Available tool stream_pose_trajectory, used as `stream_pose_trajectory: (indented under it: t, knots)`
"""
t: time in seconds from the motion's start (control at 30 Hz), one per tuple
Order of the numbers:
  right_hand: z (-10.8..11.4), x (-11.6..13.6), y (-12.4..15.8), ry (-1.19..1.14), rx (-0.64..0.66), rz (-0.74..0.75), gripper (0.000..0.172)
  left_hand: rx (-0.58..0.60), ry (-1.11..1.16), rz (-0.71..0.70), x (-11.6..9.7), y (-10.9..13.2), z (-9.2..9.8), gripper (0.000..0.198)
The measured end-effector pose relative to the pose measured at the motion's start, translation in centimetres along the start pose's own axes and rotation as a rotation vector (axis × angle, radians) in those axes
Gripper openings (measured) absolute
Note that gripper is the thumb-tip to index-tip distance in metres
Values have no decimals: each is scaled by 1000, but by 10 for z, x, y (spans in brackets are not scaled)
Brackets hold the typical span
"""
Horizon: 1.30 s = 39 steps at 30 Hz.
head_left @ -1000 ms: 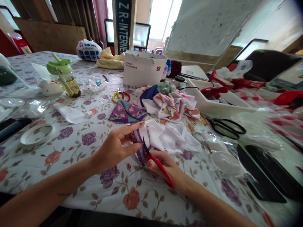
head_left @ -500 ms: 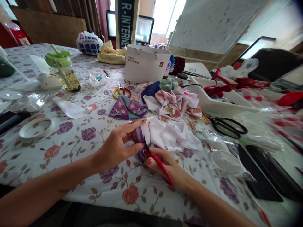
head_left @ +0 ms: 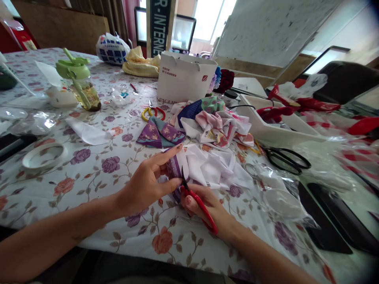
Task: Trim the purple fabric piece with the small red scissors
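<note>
My left hand (head_left: 149,182) pinches a folded purple-and-white fabric piece (head_left: 175,167) between thumb and outstretched forefinger, low over the floral tablecloth (head_left: 97,173). My right hand (head_left: 207,206) is closed round small red-handled snips (head_left: 199,205). Their dark blades point up against the fabric's edge, right beside my left thumb. White cloth (head_left: 214,167) bunches just behind the snips.
Behind lie a purple patterned fabric piece (head_left: 160,136), a heap of mixed fabrics (head_left: 216,124), yellow-and-red scissors (head_left: 151,113), a white paper bag (head_left: 185,79) and a green-lidded bottle (head_left: 79,88). Black scissors (head_left: 286,159), a white tray (head_left: 266,130) and clear plastic bags lie to the right. A tape roll (head_left: 43,156) sits left.
Both hands stay on the fabric and the snips, the blades keeping to the cloth edge. The view has tilted down a little, so the table things sit slightly lower.
</note>
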State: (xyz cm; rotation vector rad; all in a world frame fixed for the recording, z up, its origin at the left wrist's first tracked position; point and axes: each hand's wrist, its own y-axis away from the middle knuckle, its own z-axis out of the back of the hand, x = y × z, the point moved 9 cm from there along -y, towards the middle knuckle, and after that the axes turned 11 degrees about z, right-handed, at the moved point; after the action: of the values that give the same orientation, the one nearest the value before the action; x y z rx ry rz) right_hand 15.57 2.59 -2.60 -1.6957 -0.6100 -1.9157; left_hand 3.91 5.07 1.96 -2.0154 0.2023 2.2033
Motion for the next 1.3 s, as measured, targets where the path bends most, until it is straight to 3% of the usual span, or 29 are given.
stream_pose_trajectory:
  t: [1.3]
  knots:
    - [1,5,1,12,-60,29,56,-9,30,30,-1,0,0,69]
